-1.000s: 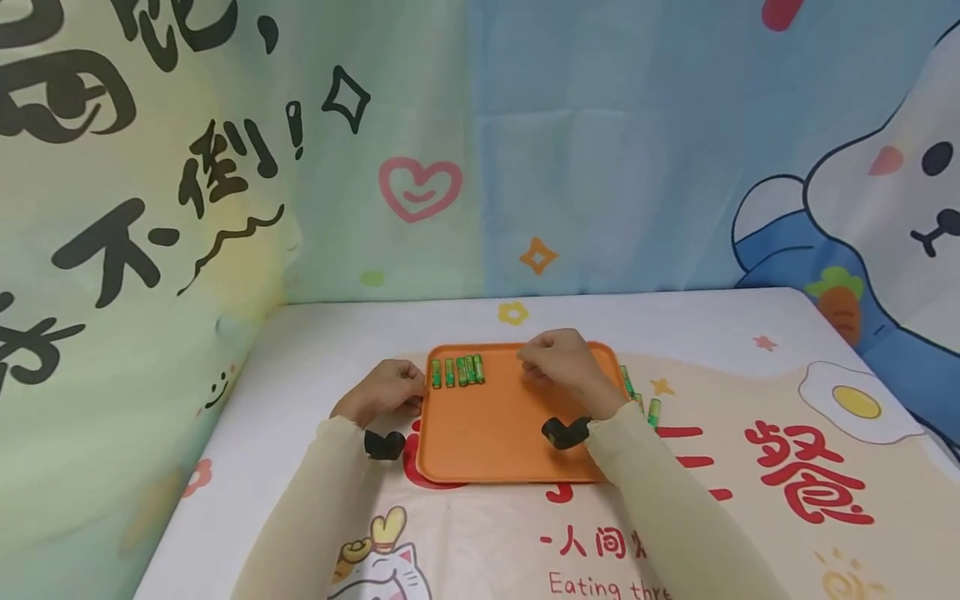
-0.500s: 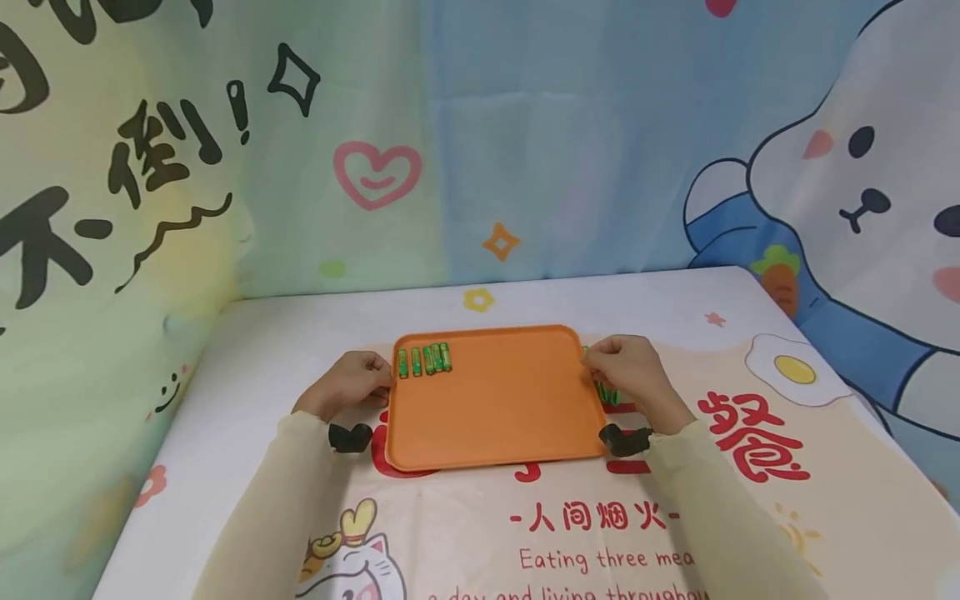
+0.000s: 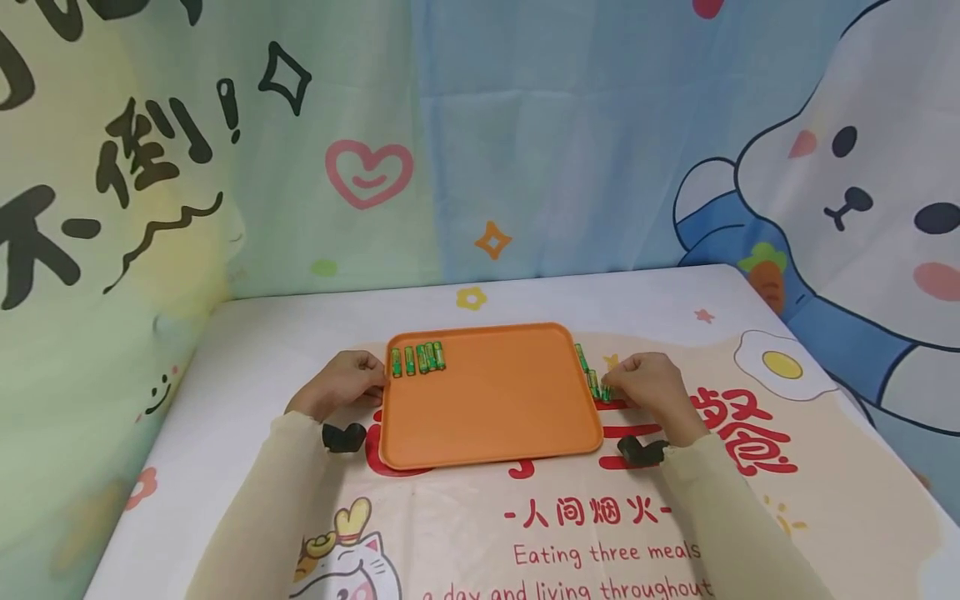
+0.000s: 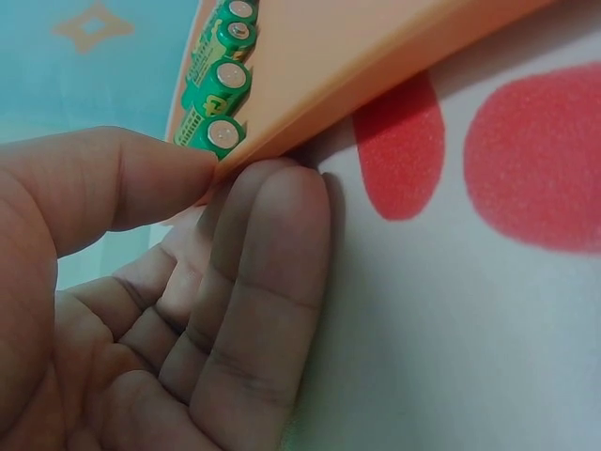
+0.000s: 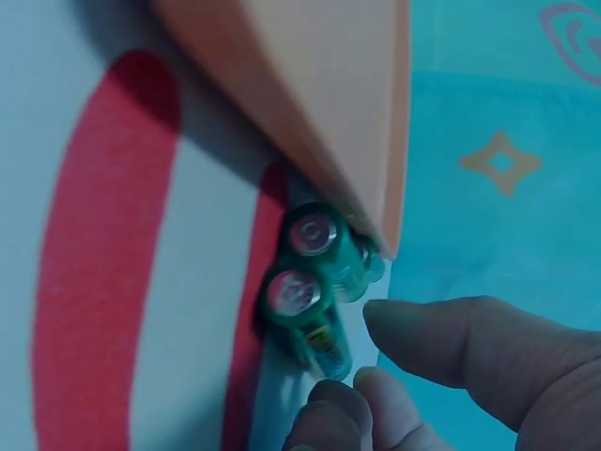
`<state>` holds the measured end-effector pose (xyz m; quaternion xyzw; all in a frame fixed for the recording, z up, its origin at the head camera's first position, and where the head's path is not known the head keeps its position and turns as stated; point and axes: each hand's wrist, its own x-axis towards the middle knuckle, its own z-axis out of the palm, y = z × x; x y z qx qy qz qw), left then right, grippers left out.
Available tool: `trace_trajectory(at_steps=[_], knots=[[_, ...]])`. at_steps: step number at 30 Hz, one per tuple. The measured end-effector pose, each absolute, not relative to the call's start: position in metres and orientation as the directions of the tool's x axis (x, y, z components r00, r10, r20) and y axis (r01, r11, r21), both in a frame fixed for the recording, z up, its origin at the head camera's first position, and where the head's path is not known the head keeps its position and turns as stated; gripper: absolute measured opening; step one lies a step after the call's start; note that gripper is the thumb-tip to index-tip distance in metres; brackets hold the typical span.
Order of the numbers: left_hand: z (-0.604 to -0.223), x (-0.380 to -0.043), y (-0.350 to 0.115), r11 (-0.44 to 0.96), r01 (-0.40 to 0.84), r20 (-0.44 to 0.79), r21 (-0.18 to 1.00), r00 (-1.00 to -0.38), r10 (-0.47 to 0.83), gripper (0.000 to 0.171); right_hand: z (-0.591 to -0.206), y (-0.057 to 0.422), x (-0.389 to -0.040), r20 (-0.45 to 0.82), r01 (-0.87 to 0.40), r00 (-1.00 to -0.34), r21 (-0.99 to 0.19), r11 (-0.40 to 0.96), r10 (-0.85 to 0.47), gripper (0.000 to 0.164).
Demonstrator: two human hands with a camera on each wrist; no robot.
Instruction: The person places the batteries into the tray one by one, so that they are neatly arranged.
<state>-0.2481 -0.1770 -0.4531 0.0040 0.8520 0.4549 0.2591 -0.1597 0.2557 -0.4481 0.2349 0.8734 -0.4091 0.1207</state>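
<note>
In the head view, my left hand (image 3: 341, 385) is at the left edge of an orange tray (image 3: 487, 400). Its thumb and fingers pinch the tray's rim, as the left wrist view shows. Several green batteries (image 3: 418, 358) stand in a row in the tray's far left corner, their ends seen near my thumb (image 4: 113, 178). My right hand (image 3: 652, 387) is right of the tray, beside a few loose green batteries (image 3: 592, 383). In the right wrist view, the thumb and bent fingers are apart, with fingertips right at the nearer battery (image 5: 315, 329).
The tray lies on a printed tablecloth (image 3: 450, 533) with red characters and a cat drawing. A cartoon-printed backdrop (image 3: 562, 167) hangs behind the table. The loose batteries lie close along the tray's right side.
My right hand has moved from above the tray to the batteries outside its right edge. The left hand keeps its hold on the tray's rim. The head view has shifted to the right.
</note>
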Motion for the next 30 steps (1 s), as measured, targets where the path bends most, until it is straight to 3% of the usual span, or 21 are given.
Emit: trace_trajectory(at_steps=[12,20,30], knots=[[-0.4500,-0.2461,-0.1755,0.596,-0.237,-0.443,0.768,-0.868,0.226,0.019,-0.4518,0.2562,-0.1552,-0.393,0.496,-0.867,-0.620,0.608,0.307,0.020],[-0.4529,-0.2449,-0.1753,0.593,-0.225,-0.428,0.773,-0.875,0.226,0.019,-0.4498,0.2553,-0.1586,-0.407,0.497,-0.862,-0.560,0.663,0.303,0.024],[-0.4518,-0.2460,-0.1769,0.587,-0.229,-0.428,0.777,-0.876,0.225,0.017,-0.4471,0.2503,-0.1637,-0.443,0.511,-0.856,-0.657,0.555,0.265,0.027]])
